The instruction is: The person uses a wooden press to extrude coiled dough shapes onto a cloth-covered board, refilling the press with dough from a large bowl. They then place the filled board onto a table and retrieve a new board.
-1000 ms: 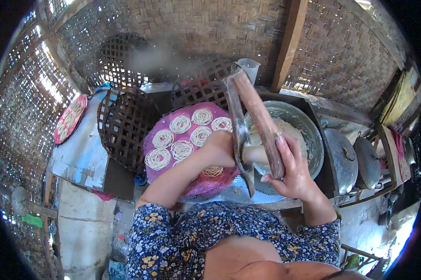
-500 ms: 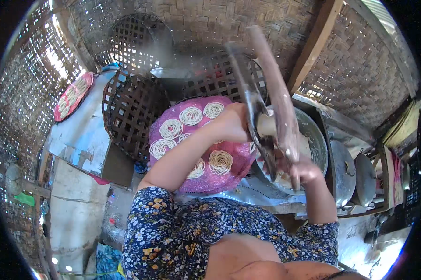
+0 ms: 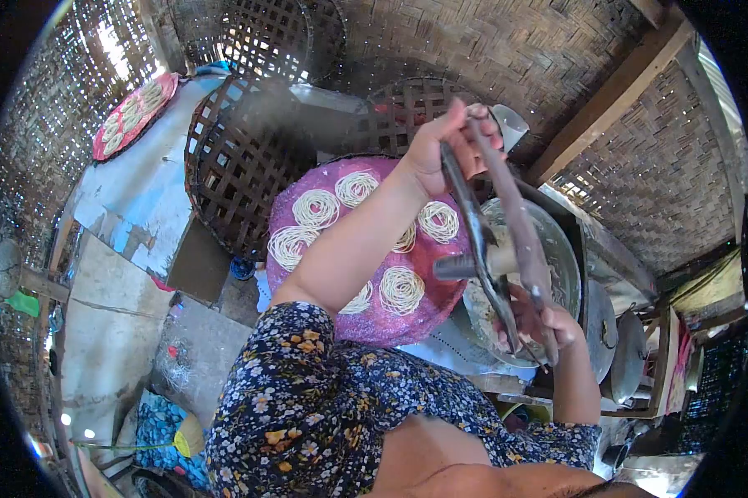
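Observation:
A wooden hand noodle press (image 3: 519, 220) is held tilted over a metal basin (image 3: 566, 241), made of one dark and one lighter bar. Between the bars sits a pale block, probably dough (image 3: 502, 256), and a dark grey cylinder (image 3: 455, 266) sticks out to the left. My left hand (image 3: 455, 149) curls around the upper ends of both bars. The lower ends are gripped by my right hand (image 3: 544, 322). Left of the press, a round pink tray (image 3: 365, 249) carries several coiled rounds of pale noodles (image 3: 401, 290). My left forearm crosses over the tray and hides some coils.
Open-weave baskets (image 3: 241, 166) stand behind and left of the tray. A second pink tray of noodle coils (image 3: 133, 116) rests on a pale tabletop (image 3: 133, 199) at the far left. Lidded pots (image 3: 627, 353) are at right. A wooden post (image 3: 610, 95) crosses the woven wall.
My left hand has moved from beside the middle of the press to its upper ends. The press has come down slightly, and the grey cylinder now shows. The head view has shifted a little.

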The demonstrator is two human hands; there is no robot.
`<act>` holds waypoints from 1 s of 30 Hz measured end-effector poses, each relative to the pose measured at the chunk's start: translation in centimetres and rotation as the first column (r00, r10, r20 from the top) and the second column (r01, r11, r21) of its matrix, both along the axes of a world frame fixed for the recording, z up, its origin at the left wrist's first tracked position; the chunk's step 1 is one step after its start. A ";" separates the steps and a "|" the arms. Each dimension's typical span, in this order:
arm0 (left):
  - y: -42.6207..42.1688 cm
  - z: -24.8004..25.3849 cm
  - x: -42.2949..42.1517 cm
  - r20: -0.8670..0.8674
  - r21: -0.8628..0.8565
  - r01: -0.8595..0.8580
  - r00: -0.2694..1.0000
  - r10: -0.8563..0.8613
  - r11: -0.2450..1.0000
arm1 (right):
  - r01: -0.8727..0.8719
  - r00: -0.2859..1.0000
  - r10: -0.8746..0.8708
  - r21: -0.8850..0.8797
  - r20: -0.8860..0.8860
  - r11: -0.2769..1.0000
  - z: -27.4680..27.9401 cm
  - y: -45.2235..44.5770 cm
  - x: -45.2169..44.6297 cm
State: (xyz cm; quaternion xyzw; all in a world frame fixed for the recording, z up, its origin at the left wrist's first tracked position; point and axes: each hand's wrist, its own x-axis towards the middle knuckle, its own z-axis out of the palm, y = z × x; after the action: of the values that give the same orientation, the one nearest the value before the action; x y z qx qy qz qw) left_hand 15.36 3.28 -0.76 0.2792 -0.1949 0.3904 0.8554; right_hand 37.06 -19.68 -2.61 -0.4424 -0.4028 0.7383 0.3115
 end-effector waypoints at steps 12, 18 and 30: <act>1.2 -5.3 -2.2 0.043 -0.225 -0.058 0.997 0.070 0.973 | -0.006 0.972 -0.002 0.034 0.236 0.999 0.1 1.9 -2.7; -0.5 -1.7 -2.0 0.088 -0.143 -0.142 0.984 0.155 0.980 | 0.003 0.869 -0.061 0.119 0.490 0.993 3.2 1.4 -1.7; -2.0 -0.4 -3.0 0.174 -0.030 -0.065 0.982 0.070 0.997 | -0.067 0.795 -0.142 0.319 0.589 0.945 3.7 -0.8 -2.4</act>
State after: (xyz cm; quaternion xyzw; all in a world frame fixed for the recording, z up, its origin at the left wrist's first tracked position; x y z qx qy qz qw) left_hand 12.35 1.27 -1.18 0.2398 -0.2549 0.4445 0.8246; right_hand 34.63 -20.45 1.07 -0.6055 -0.5874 0.4754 0.2494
